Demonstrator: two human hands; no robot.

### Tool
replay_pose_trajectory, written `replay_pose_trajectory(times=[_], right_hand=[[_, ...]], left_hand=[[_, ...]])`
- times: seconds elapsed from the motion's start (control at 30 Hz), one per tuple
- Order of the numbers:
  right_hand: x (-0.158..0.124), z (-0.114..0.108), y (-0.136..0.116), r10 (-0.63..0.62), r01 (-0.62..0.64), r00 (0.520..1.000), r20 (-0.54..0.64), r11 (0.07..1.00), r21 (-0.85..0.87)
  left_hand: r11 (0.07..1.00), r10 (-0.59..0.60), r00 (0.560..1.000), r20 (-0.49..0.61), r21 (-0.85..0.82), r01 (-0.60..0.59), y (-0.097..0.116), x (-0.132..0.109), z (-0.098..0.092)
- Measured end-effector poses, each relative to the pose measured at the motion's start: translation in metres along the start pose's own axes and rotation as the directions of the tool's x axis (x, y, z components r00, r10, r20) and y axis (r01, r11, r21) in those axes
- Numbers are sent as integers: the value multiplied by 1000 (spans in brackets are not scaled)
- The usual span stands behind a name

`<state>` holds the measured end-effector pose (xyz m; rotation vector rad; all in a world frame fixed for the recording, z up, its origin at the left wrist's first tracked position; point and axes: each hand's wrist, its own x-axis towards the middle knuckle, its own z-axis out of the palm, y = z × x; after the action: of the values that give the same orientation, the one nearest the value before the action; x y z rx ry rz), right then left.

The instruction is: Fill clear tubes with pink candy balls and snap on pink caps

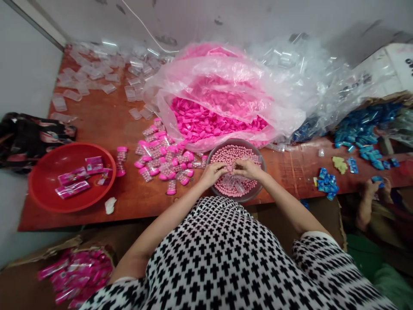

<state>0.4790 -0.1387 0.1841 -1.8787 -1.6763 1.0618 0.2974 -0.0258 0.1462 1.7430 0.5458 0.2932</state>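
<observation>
A dark round bowl (263,165) full of pink beads (234,153) stands at the table's front edge, close to my body. My left hand (214,173) and my right hand (247,168) meet above the beads, fingers pinched together around something small and pinkish that I cannot make out. On the beads below them lie a few clear plastic containers (238,186). Left of the bowl is a pile of small clear containers filled with beads and closed with bright pink caps (172,148). Behind the bowl, a big clear plastic bag (284,122) gapes open over loose pink caps (200,122).
A red basin (35,185) with several pink packets sits at the left, beside a crumpled white scrap (110,205). Clear containers (109,88) lie scattered at the back. Rightward are blue pieces (327,183) and another person's hands (371,193). A carton of pink packets (79,275) stands below.
</observation>
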Motion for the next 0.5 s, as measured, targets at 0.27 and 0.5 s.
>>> replay_pose_trajectory(times=[0.27,0.5], right_hand=[[41,-47,12,88,-151,959,-269,963,-223],[129,-69,8,108,-223,970,-217,751,-621]], left_hand=[[988,-93,988,-122,-132,77,-2,-5,-8],[887,-240,959,-152,-437,152,-10,-5,-6]])
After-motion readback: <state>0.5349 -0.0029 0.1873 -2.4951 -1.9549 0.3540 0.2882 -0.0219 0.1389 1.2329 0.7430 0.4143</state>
